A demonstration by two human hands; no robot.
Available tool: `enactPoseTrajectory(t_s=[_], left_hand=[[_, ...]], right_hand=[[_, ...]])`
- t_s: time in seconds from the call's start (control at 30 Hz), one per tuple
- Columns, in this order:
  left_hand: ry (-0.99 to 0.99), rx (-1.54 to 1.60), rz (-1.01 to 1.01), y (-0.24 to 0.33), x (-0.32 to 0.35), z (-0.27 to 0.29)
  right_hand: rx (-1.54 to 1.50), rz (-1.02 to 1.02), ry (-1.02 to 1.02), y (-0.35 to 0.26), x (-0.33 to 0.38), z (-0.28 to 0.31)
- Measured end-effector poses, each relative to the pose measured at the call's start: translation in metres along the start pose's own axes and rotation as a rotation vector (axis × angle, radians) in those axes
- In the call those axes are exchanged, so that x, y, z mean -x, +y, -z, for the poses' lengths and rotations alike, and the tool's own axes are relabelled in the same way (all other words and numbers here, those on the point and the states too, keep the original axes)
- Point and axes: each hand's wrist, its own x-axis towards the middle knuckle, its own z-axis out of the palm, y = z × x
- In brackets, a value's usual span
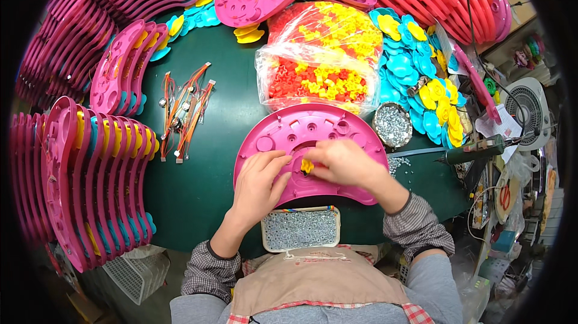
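A curved pink plastic panel (pixel 253 137) with holes and raised posts lies on the green table in front of me. Over its middle, my right hand (pixel 346 164), a little blurred, has its thumb and finger closed about a small yellow flower-shaped piece (pixel 307 166). My left hand (pixel 260 180) rests at the panel's left part, fingers stretched and thumb apart, holding nothing that I can see. Just below the panel sits a tray (pixel 301 230) of small silvery parts.
A plastic bag (pixel 322 59) of red and yellow pieces stands behind the panel, beside a round bowl (pixel 392 125) of metal parts. Wire bundles (pixel 185 110) lie left. Stacked pink panels (pixel 99 179) line the left edge. An electric screwdriver (pixel 475 149) and blue and yellow pieces (pixel 415 77) are at right.
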Motion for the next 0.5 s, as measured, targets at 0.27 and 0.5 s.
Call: enactPoseTrajectory(t_s=[0.27,0.5], left_hand=[[-0.117,-0.059,-0.118,0.002,-0.023,-0.027],[-0.202,-0.111,-0.145,-0.002,-0.033,-0.032]], right_hand=[[-0.19,-0.133,0.105,0.005,0.034,-0.013],[-0.152,-0.11,0.079,0.006,0.035,-0.015]])
